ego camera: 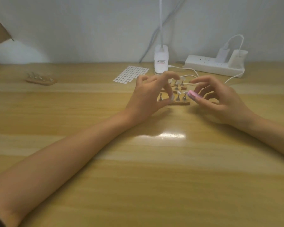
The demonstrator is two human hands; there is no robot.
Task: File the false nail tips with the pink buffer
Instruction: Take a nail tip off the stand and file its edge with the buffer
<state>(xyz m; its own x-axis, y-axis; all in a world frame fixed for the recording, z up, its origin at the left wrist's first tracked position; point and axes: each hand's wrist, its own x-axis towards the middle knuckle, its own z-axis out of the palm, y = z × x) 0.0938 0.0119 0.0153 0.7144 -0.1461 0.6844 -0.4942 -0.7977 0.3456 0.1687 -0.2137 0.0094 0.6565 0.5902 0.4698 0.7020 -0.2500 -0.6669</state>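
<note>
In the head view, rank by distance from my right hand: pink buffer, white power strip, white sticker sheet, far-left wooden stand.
1. Pink buffer block, gripped by the right hand.
2. White plastic power strip, behind it by the wall.
3. White sticker sheet, toward back centre.
4. Small wooden stand with metal pegs, far left.

pink buffer (193,95) — beside clear nail tips (180,92)

Power strip (208,64), sticker sheet (131,74) (white dots)

Head camera (wide-angle) looks down and forward — near the table (138,177).
</note>
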